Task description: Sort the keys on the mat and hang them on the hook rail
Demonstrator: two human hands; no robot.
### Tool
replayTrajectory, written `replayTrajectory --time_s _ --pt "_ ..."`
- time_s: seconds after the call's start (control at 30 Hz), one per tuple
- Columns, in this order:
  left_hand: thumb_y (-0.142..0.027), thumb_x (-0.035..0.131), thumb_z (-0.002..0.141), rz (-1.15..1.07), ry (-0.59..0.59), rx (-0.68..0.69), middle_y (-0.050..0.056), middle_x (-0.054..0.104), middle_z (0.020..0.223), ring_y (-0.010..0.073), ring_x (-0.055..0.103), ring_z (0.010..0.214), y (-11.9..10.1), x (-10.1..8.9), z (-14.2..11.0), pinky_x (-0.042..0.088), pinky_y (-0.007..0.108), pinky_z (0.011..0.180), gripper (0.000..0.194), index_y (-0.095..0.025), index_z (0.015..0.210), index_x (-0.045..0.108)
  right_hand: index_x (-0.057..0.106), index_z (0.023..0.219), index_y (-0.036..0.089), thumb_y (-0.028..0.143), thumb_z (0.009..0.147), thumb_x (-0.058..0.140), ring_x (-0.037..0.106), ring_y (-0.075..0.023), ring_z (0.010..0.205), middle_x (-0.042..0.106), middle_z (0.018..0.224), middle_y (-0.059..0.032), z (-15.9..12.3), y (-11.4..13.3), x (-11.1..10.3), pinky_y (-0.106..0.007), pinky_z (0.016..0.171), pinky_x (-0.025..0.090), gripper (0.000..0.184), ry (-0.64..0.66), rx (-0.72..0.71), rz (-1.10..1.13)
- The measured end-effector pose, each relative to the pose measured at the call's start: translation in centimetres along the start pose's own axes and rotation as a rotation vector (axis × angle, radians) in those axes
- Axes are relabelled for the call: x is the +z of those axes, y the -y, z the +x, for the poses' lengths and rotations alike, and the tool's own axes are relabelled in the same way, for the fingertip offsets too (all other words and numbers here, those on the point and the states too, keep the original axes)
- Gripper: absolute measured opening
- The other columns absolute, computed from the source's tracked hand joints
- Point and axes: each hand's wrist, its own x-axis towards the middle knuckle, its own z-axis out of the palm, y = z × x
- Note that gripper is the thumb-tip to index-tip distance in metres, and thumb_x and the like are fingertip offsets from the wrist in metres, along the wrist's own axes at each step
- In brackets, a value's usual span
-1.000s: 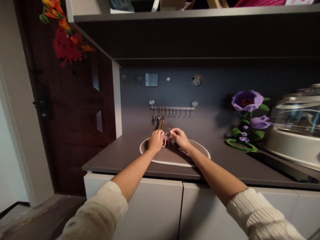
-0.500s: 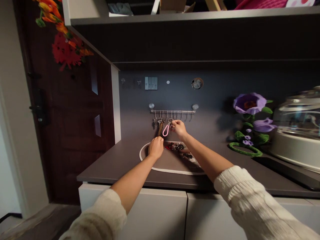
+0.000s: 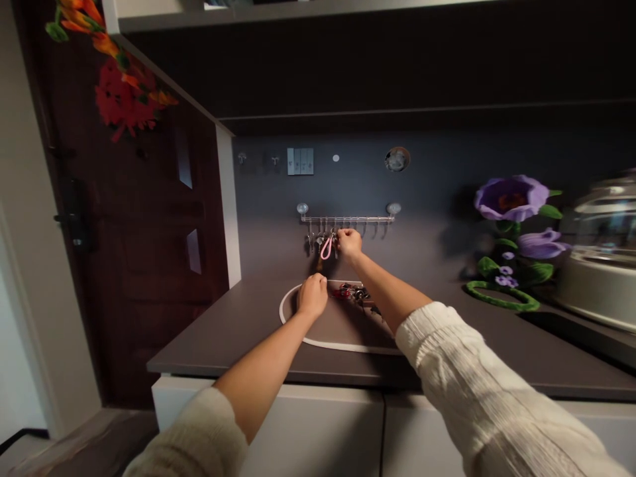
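My right hand point(image 3: 350, 244) is raised to the wall rack, its fingers pinched on a key ring with a pink loop strap point(image 3: 326, 249). The ring is close to the hooks of the metal hook rail point(image 3: 348, 219); whether it hangs on one I cannot tell. Left of it, other keys point(image 3: 311, 240) hang from the rail. Below them, a brown strap point(image 3: 319, 264) reaches down towards my left hand point(image 3: 313, 296). That hand is closed above the mat, and what its fingers hold is hidden. Several keys and trinkets point(image 3: 352, 291) lie on the white-rimmed mat point(image 3: 328, 346).
Purple knitted flowers point(image 3: 511, 199) and a domed appliance point(image 3: 599, 278) stand at the right of the counter point(image 3: 213, 331). An overhanging shelf point(image 3: 348, 66) is above. A dark red door point(image 3: 139, 278) is at the left, with orange and red flowers point(image 3: 124, 93) hanging before it.
My right hand has moved a little left and up, bringing the pink loop and its ring closer to the rail and the hanging keys. My left hand stays low, closed. The view has tilted slightly down.
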Motion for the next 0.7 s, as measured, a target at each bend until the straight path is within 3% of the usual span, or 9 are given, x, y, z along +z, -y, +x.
replayTrajectory --time_s 0.13,0.33,0.7 --pt "-0.023 0.033 0.086 0.005 0.013 -0.006 0.010 0.064 0.089 0.0197 0.058 0.085 -0.2 -0.1 -0.1 0.041 0.030 0.074 0.026 -0.017 0.084 0.059 0.056 0.073 0.017 0.032 0.073 0.042 0.051 -0.0114 0.053 0.056 0.056 0.0004 0.0 -0.2 0.4 -0.024 0.056 0.044 0.021 -0.050 0.006 0.069" --pt "-0.023 0.034 0.087 0.023 0.044 -0.046 0.008 0.064 0.092 0.0170 0.057 0.088 -0.3 -0.3 -0.1 0.039 0.027 0.077 0.026 -0.017 0.087 0.059 0.059 0.068 0.016 0.028 0.069 0.049 0.057 -0.0137 0.062 0.062 0.066 -0.0030 -0.8 -0.1 0.3 -0.024 0.064 0.045 0.016 -0.136 0.112 -0.042" --pt "-0.023 0.034 0.087 0.026 0.044 -0.049 0.009 0.064 0.094 0.0175 0.058 0.088 -0.1 -0.3 -0.1 0.040 0.027 0.077 0.027 -0.016 0.089 0.059 0.061 0.075 0.015 0.024 0.071 0.048 0.056 -0.0120 0.064 0.063 0.071 -0.0035 -0.6 -1.3 -0.2 -0.022 0.065 0.045 0.015 -0.073 0.098 -0.046"
